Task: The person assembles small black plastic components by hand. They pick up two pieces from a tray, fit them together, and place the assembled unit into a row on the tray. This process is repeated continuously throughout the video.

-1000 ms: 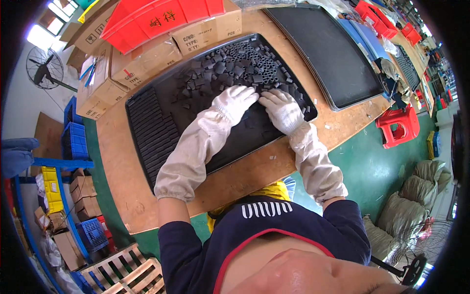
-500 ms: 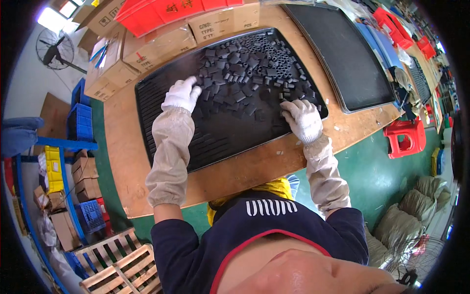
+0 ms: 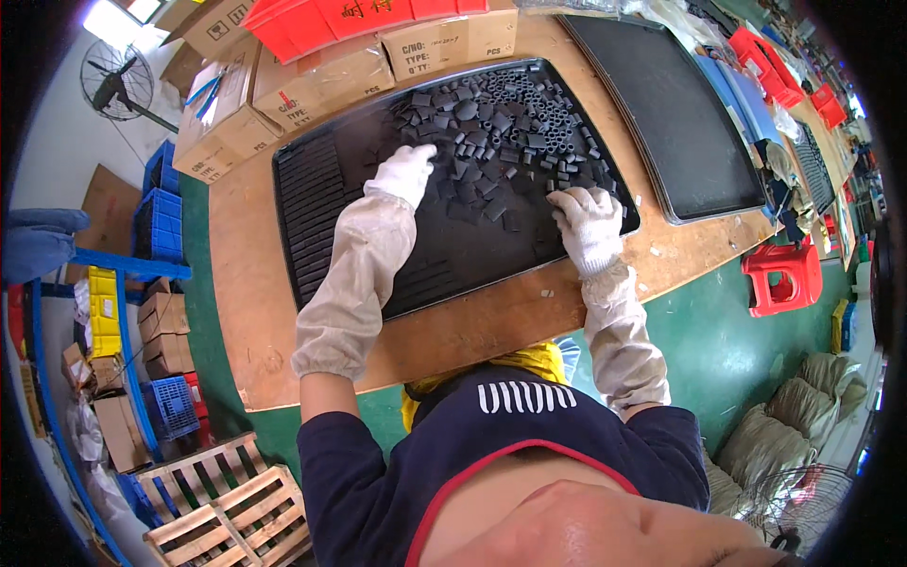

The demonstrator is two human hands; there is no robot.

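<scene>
both gloved hands rest on a black tray (image 3: pixel 378 274) on the wooden table (image 3: pixel 255 312): the right hand (image 3: pixel 588 222) lies flat with fingers loosely spread, the left hand (image 3: pixel 404 173) curled, though i cannot tell if it holds anything. small black parts (image 3: pixel 510 132) are heaped at the tray's far end, just past both hands, with cardboard boxes (image 3: pixel 312 80) beyond.

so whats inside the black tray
Loose dark parts piled at the far end of the tray, neat rows at its left. Left hand and right hand cover some.
</scene>
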